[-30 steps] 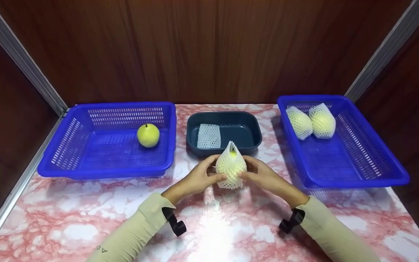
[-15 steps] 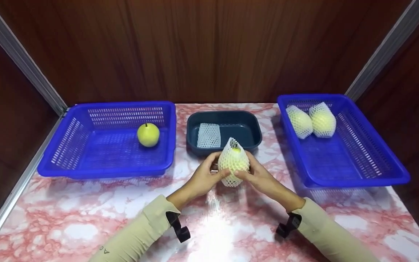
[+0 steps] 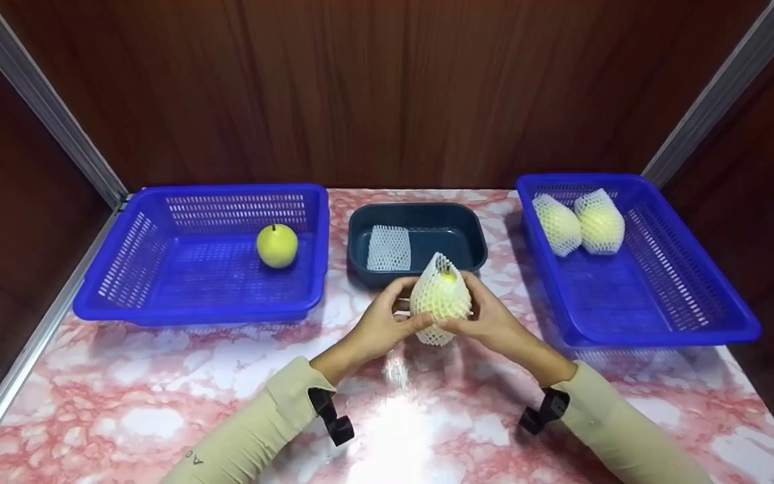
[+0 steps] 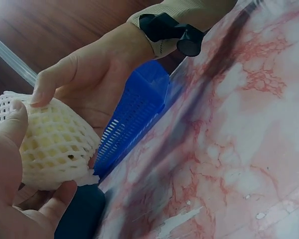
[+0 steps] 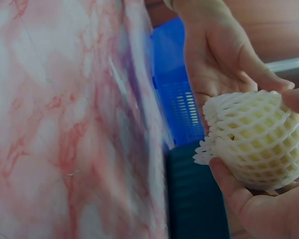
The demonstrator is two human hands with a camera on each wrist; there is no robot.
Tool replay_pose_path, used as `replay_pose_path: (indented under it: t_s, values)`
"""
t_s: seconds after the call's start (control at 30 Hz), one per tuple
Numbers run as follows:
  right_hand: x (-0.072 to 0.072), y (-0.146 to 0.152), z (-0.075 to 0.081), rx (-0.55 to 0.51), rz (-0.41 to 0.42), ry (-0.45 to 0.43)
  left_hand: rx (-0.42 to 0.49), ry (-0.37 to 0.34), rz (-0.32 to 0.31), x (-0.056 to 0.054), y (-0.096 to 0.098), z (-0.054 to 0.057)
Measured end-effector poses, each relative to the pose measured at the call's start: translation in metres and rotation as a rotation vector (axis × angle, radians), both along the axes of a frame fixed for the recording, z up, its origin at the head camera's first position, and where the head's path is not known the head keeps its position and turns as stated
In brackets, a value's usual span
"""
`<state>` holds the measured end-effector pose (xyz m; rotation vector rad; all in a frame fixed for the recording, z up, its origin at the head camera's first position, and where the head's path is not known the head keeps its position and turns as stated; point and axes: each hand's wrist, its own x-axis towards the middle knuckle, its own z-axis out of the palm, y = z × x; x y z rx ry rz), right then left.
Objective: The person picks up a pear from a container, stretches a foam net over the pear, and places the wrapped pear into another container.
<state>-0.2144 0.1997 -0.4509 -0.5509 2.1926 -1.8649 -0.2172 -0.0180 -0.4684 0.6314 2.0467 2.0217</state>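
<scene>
A yellow-green pear (image 3: 442,302) in a white foam net sleeve (image 4: 60,137) is held between both hands, in front of the dark bin. My left hand (image 3: 381,324) grips it from the left, thumb across the near side. From the right, my right hand (image 3: 494,323) grips it with its thumb near the other thumb. The net's top rises to a point, and the pear's top shows through its opening. In the right wrist view the netted pear (image 5: 261,139) has a small dark spot near the net's frilled end. Fingers behind the pear are partly hidden.
At left a blue basket (image 3: 199,312) contains one bare pear (image 3: 277,246). The dark bin (image 3: 418,210) behind the hands holds a flat foam net (image 3: 389,248). A second blue basket (image 3: 662,336) at right contains two netted pears (image 3: 600,222). Wooden walls (image 3: 387,94) surround the marbled table (image 3: 152,403).
Both hands and the netted pear have shifted slightly to the right and up in the head view. The grip stays on it, and the baskets' contents look the same.
</scene>
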Motion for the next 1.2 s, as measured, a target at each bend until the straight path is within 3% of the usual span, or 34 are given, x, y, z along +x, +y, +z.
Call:
replay_pose_path:
  t_s: [0.17,0.3,0.53,0.83,1.03,1.2]
  values:
    - [0.0,0.005,0.01,-0.011,-0.016,-0.008,0.049,0.016,-0.024,-0.002,0.002,0.003]
    - [0.003,0.012,0.025,0.027,-0.059,-0.032,0.046,0.003,-0.01,-0.003,0.005,0.008]
    - [0.009,0.031,0.065,0.102,-0.147,-0.051,0.039,-0.105,0.057,-0.011,0.015,0.018]
    - [0.008,0.06,0.104,0.092,-0.222,0.023,0.014,-0.227,0.101,-0.022,0.035,0.029]
    - [-0.003,0.083,0.121,0.093,-0.269,0.087,-0.019,-0.241,0.062,-0.022,0.06,0.037]
    - [-0.017,0.102,0.127,0.073,-0.3,0.142,-0.022,-0.301,0.001,-0.02,0.085,0.04]
